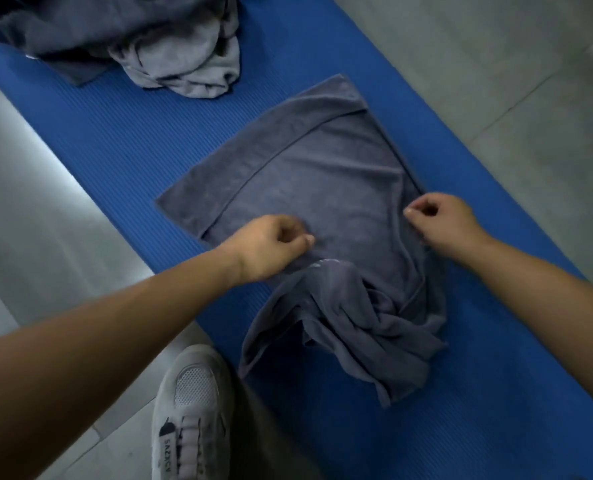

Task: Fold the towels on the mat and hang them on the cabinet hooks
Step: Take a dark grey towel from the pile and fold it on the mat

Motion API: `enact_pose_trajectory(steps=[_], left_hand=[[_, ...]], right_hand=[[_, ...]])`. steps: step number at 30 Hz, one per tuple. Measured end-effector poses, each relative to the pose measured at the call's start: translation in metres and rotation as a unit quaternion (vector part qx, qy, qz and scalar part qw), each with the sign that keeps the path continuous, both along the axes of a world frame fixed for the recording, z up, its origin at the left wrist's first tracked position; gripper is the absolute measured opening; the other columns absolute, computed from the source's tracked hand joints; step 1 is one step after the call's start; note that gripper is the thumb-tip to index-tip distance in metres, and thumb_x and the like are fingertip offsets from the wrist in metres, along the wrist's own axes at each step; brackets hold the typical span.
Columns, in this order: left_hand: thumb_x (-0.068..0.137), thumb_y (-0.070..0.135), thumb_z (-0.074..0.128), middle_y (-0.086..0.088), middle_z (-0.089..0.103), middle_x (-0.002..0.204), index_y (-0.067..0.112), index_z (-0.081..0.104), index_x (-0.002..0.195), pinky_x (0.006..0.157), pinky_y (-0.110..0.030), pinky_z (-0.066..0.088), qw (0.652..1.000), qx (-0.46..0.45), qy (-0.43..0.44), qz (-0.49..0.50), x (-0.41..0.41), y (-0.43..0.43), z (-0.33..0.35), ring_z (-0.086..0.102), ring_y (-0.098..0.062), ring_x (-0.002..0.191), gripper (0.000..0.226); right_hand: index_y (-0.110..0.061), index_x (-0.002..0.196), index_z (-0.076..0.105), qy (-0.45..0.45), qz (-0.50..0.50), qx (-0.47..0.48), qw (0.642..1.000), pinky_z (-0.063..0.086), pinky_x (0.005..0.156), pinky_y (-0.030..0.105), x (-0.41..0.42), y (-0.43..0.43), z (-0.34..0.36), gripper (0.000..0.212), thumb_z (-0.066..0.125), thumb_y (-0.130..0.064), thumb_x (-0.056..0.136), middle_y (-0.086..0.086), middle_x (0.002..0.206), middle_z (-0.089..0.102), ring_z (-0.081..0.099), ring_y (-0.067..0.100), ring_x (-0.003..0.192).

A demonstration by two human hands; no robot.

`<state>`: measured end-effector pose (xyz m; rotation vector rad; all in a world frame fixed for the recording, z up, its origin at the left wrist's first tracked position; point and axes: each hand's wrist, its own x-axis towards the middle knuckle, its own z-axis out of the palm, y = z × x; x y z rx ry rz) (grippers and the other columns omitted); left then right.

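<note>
A dark grey towel point(322, 174) lies on the blue mat point(121, 140). Its far half is spread flat with a folded-over band along the far left side, and its near end is bunched into twisted folds point(350, 327). My left hand point(270, 247) sits on the towel's left edge, fingers curled and thumb pinching the cloth. My right hand point(440, 220) has its fingers curled at the towel's right edge and pinches the cloth there. The exact grip under both hands is hidden.
A heap of other towels point(170, 46), dark and light grey, lies at the mat's far end. Grey floor tiles point(495, 64) border the mat on both sides. My white shoe point(191, 403) stands at the mat's near left edge.
</note>
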<state>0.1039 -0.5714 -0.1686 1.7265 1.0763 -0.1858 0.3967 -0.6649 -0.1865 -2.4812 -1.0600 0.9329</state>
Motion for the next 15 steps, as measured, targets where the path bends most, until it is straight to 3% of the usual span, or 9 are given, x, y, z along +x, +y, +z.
enact_pose_trajectory(steps=[2,4,6,8,11,13,15], left_hand=[[0.095,0.055,0.059,0.008,0.072,0.101,0.026,0.07,0.101,0.091,-0.029,0.052,0.995,-0.086,0.0,-0.06,0.014,-0.013,0.003,0.065,-0.01,0.095,0.032],[0.093,0.06,0.06,0.014,0.065,0.121,0.03,0.064,0.124,0.102,-0.028,0.046,0.987,-0.12,0.013,-0.105,0.023,-0.025,0.005,0.06,-0.008,0.111,0.043],[0.091,0.057,0.064,0.014,0.061,0.124,0.031,0.058,0.132,0.099,-0.025,0.044,0.982,-0.115,0.029,-0.15,0.032,-0.036,0.005,0.057,-0.01,0.116,0.049],[0.094,0.045,0.066,0.007,0.068,0.109,0.025,0.065,0.117,0.089,-0.025,0.048,0.979,-0.111,0.018,-0.168,0.041,-0.048,0.005,0.063,-0.017,0.108,0.03],[0.096,0.035,0.067,-0.001,0.071,0.102,0.017,0.068,0.109,0.097,-0.036,0.051,0.979,-0.189,-0.024,-0.074,0.053,-0.072,0.016,0.067,-0.016,0.099,0.022],[0.093,0.032,0.071,-0.002,0.071,0.095,0.017,0.067,0.096,0.1,-0.039,0.05,0.971,-0.233,-0.062,-0.013,0.061,-0.097,0.031,0.067,-0.016,0.094,0.015],[0.091,0.03,0.07,-0.011,0.072,0.105,0.02,0.07,0.093,0.105,-0.039,0.049,0.935,-0.343,-0.093,0.005,0.07,-0.124,0.052,0.068,-0.022,0.105,0.01]], right_hand=[[-0.012,0.09,0.07,0.053,0.009,-0.035,0.998,0.056,0.068,0.038,-0.005,-0.041,0.018,0.013,0.067,-0.024,0.094,0.003,0.072,0.067,0.062,0.02,0.071],[-0.008,0.093,0.069,0.141,0.008,-0.092,0.986,0.056,0.061,0.036,-0.012,-0.069,0.033,0.02,0.064,-0.028,0.096,0.012,0.079,0.069,0.062,0.019,0.066],[-0.008,0.096,0.068,0.222,-0.012,-0.165,0.961,0.059,0.064,0.039,-0.019,-0.089,0.047,0.033,0.062,-0.041,0.095,0.015,0.082,0.07,0.066,0.022,0.067],[-0.012,0.104,0.066,0.28,-0.026,-0.233,0.931,0.062,0.069,0.046,-0.026,-0.104,0.055,0.046,0.057,-0.056,0.091,0.017,0.084,0.071,0.071,0.029,0.072],[-0.018,0.118,0.056,0.369,-0.065,-0.273,0.886,0.061,0.073,0.053,-0.039,-0.123,0.062,0.059,0.048,-0.068,0.089,0.022,0.091,0.073,0.073,0.04,0.082],[-0.018,0.122,0.056,0.461,-0.108,-0.249,0.845,0.058,0.076,0.051,-0.046,-0.135,0.066,0.066,0.044,-0.072,0.087,0.023,0.099,0.073,0.072,0.042,0.087],[-0.011,0.117,0.061,0.518,-0.15,-0.184,0.822,0.056,0.071,0.044,-0.047,-0.147,0.074,0.064,0.047,-0.066,0.088,0.019,0.099,0.071,0.069,0.035,0.082]])
